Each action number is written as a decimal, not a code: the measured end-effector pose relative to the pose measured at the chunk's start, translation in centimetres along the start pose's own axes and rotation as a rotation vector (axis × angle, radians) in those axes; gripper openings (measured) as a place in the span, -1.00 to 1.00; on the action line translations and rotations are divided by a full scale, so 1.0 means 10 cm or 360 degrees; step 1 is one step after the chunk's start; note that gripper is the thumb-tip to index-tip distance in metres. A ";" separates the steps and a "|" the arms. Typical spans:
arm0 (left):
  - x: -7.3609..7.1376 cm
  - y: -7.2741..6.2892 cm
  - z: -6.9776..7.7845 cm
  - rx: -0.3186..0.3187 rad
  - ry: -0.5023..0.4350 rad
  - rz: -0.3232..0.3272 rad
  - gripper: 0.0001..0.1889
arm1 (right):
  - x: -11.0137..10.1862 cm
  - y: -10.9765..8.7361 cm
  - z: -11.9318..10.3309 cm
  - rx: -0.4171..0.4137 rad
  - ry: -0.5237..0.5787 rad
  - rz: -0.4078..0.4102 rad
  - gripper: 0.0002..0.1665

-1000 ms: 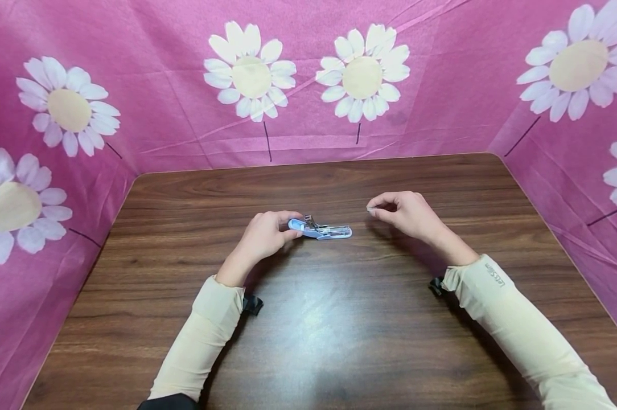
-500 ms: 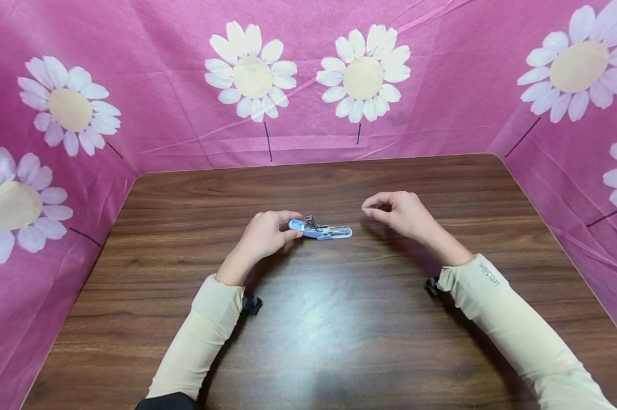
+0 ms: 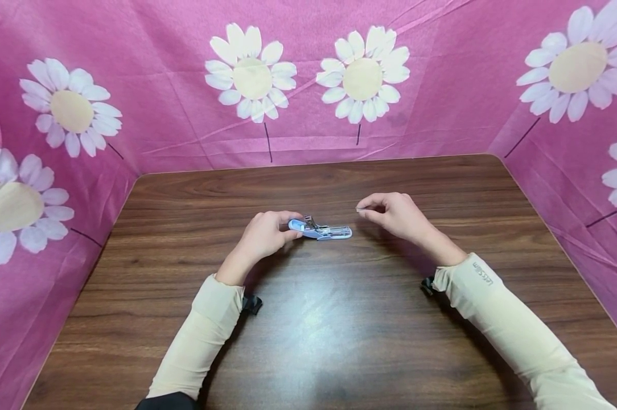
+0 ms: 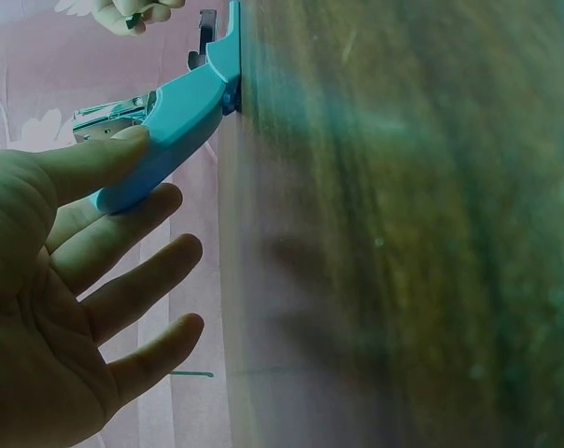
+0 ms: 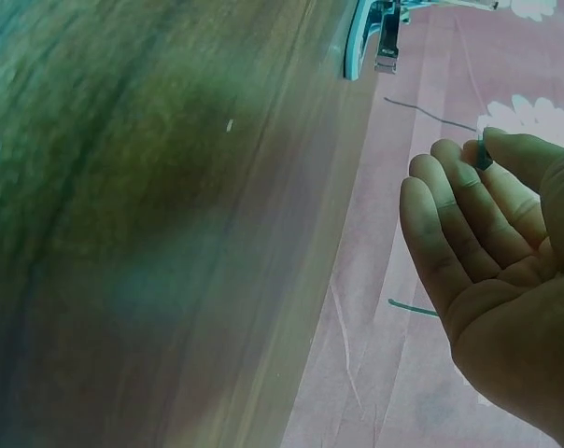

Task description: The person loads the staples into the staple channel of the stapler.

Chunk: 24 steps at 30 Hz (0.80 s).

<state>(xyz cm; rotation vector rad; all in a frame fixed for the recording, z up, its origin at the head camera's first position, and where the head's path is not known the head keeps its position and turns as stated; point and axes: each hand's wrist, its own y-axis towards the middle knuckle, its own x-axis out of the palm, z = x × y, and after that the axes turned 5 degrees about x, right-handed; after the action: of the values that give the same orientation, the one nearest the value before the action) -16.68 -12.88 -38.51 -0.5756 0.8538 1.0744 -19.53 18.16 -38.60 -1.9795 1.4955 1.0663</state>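
A light blue stapler (image 3: 334,232) lies opened up on the table, its metal magazine parts showing. The left hand (image 3: 262,236) pinches its left end between thumb and fingers; in the left wrist view the thumb presses on the blue body (image 4: 175,126) and the other fingers spread loosely below. To the right of the stapler and apart from it, the right hand (image 3: 398,215) is raised over the table. Between its thumb and index fingertip it pinches a small strip of staples (image 5: 484,157), dark in the right wrist view and mostly covered by the fingertips.
The brown wood-grain table (image 3: 308,319) is bordered at the back and sides by a pink cloth (image 3: 308,136) printed with white daisies. A tiny pale speck (image 5: 231,125) shows on the tabletop in the right wrist view. Black straps sit at both wrists.
The right hand has moved slowly left toward the stapler, still pinching the small strip. The left hand and the stapler have stayed where they were.
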 end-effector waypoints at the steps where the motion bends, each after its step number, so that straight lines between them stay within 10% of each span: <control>1: 0.00 0.00 0.00 -0.0005 -0.0003 -0.0001 -0.61 | 0.00 0.00 -0.01 0.0009 0.0000 -0.0006 -0.85; 24: 0.01 0.02 -0.03 -0.0012 -0.0043 -0.0045 -0.62 | 0.13 0.06 -0.13 -0.0065 -0.0082 -0.0076 -0.87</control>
<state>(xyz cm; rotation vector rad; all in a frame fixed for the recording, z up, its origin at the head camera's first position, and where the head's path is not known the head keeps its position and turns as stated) -16.94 -12.99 -38.77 -0.5766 0.8160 1.0576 -19.56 16.22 -38.80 -1.9895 1.4031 1.1276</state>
